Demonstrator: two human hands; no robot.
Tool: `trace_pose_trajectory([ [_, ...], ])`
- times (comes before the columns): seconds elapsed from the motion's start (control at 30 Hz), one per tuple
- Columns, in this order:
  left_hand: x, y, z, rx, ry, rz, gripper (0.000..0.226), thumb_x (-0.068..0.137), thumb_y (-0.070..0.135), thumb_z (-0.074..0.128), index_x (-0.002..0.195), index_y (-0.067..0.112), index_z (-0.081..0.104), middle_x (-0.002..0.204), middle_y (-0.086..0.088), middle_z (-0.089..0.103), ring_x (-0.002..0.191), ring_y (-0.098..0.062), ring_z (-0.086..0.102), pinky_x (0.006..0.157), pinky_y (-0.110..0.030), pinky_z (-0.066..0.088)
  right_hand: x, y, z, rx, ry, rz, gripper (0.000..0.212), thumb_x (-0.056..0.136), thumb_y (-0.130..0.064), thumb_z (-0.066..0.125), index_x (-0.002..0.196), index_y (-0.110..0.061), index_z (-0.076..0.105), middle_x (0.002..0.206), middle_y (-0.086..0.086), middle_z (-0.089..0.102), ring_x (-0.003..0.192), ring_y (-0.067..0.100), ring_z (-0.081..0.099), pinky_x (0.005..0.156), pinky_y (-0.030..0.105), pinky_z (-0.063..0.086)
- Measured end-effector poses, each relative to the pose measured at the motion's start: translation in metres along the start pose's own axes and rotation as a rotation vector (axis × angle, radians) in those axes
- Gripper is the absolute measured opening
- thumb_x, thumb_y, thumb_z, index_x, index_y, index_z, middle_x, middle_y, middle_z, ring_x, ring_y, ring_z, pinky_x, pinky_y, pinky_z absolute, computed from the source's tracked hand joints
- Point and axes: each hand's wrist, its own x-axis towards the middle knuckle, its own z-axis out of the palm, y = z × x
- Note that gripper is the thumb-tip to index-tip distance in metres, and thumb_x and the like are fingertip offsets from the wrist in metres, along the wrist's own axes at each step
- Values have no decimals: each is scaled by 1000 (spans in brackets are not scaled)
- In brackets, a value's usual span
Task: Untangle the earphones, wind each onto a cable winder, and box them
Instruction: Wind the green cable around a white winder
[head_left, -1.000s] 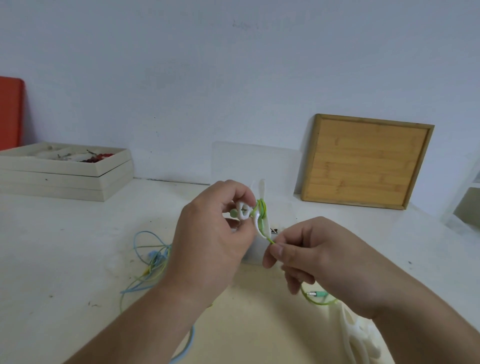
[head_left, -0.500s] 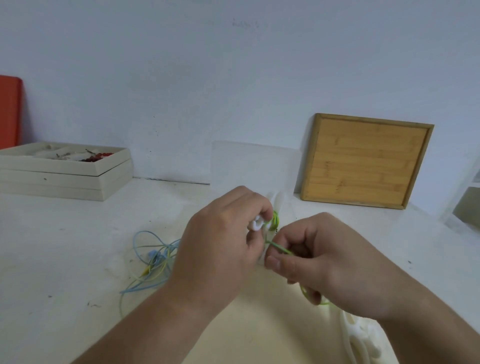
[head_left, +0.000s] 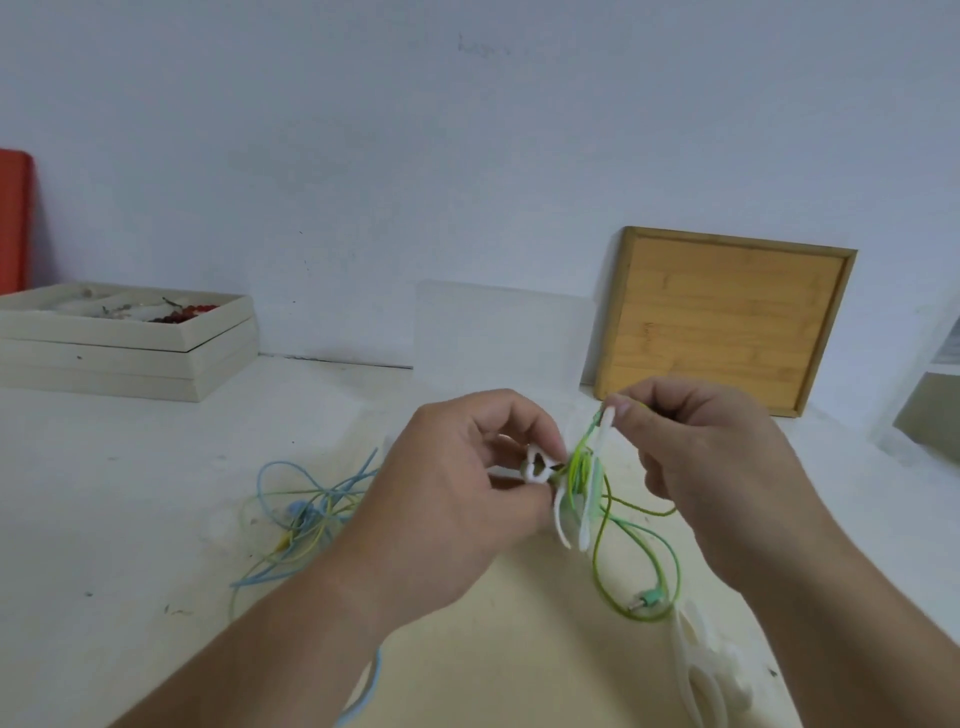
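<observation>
Spare winders: a pile of white cable winders (head_left: 711, 670) lay nearest, at the lower right of the table (head_left: 130, 493); they overlapped too much to count.
Green earphone: its cable (head_left: 621, 530) hung in loose loops between the hands, the plug (head_left: 644, 603) dangling just above the spare winders.
Left hand: the left hand (head_left: 457, 499) was closed, pinching one end of a white winder (head_left: 576, 483) between thumb and fingers.
Right hand: the right hand (head_left: 711, 457) was closed on the green cable, pinched at the winder's upper tip.
Winding: several green turns sat around the winder's middle; judging by the slack, this earphone was roughly half wound.
Tangle: a blue and yellow cable tangle (head_left: 301, 514) lay on the table left of the hands, untouched; it looked like two more earphones, but I could not tell for certain.
Left to do: finish this winding, separate and wind the tangle, box everything.
Stacked trays: pale trays (head_left: 124, 343) stood far left, holding small items.
Wooden tray: one wooden tray (head_left: 727, 317) leaned on the wall.
Clear box: a faint transparent box (head_left: 498, 322) stood beside it.
</observation>
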Motion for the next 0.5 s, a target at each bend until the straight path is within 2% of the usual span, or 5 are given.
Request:
trace_pose_trajectory([
  [0.1, 1, 2, 1, -101, 99, -12, 20, 62, 4, 69, 76, 20, 69, 76, -8, 73, 69, -19, 64, 63, -24, 48, -1, 4, 5, -97, -171, 82, 27, 95, -26, 62, 72, -20, 74, 53, 0, 40, 55, 20, 30, 56, 34, 27],
  [0.17, 2, 2, -1, -92, 189, -19, 21, 64, 5, 73, 76, 22, 69, 77, -7, 75, 69, -20, 65, 62, -23, 47, -3, 5, 10, -191, -365, 115, 32, 99, -28, 57, 74, -20, 75, 49, -11, 43, 47, 10, 34, 51, 26, 28],
  [0.2, 2, 1, -2, -60, 234, -27, 24, 68, 2, 75, 78, 23, 69, 76, -4, 75, 69, -20, 65, 61, -23, 46, -5, 5, 11, -217, -450, 122, 33, 100, -29, 54, 78, -21, 76, 49, -13, 45, 44, 3, 36, 50, 20, 29],
  [0.27, 3, -3, -4, 15, 308, -46, 30, 74, -4, 73, 80, 25, 68, 73, 1, 75, 66, -17, 63, 57, -20, 43, -7, 4, 11, -226, -566, 103, 32, 102, -29, 52, 83, -20, 76, 50, -14, 44, 44, 0, 39, 49, 13, 29],
  [0.5, 4, -3, -6, 122, 359, -37, 29, 74, -7, 69, 74, 22, 67, 67, 3, 70, 55, -9, 56, 49, -11, 37, -9, 0, 8, -214, -615, 38, 33, 102, -23, 53, 79, -15, 75, 50, -15, 42, 46, 1, 38, 49, 12, 30],
])
